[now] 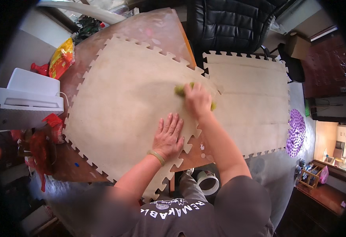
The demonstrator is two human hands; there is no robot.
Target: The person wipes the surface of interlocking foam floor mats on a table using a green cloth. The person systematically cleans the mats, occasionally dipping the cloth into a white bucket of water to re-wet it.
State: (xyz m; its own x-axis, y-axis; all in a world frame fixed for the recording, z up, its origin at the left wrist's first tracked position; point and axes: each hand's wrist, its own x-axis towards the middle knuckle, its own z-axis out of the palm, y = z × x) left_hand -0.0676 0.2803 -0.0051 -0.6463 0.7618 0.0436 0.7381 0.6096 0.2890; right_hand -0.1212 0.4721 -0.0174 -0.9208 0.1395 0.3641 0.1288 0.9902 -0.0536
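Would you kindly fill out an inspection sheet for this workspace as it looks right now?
Surface: brown table, mostly covered by a beige interlocking foam mat.
Job's things: yellow-green sponge on the mat; second foam mat lies on the floor to the right.
Clutter: yellow snack bag, red items at the left edge, white box.
Hands: left hand flat on the mat, fingers spread; right hand closed on the sponge.
Cables: thin white cord by the box.
Surroundings: black chair, white bucket, purple patterned item.
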